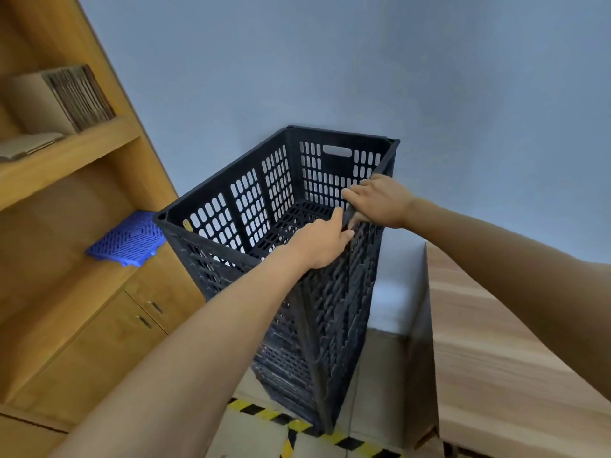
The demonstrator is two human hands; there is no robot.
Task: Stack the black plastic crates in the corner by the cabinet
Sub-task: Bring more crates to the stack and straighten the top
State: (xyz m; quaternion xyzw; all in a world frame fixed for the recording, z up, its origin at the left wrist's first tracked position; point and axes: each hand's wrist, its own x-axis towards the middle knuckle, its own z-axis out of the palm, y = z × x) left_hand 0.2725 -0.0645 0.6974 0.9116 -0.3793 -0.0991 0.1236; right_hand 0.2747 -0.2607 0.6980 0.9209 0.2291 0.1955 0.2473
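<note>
- Tall stack of black crates (330, 325) in the corner, directly under both hands, between the wooden cabinet (99, 226) off to the left and a wooden table (512, 342) off to the right.
- Top crate (281, 193) nested on the stack, open and holding nothing, its near right rim right at the fingers.
- Left hand (322, 244) curled shut over that rim, thumb inside, fingers down the outer wall.
- Right hand (380, 201) just beyond the left, closed around the same rim with fingers hooked inside.
- Blue plastic pallet piece (127, 241) on a cabinet shelf, well left of the left hand; flat cardboard (66, 100) on the shelf above.
- Striped yellow-black floor tape (297, 424) at the foot of the stack, below the forearms.
- Step in hand, by the look of it: seating or squaring the top crate on the pile.
- Next move probably calls for a firm, even press or nudge to settle the crate flush, then letting go gently; a stack this tall could tip toward the table if pushed off-centre.
</note>
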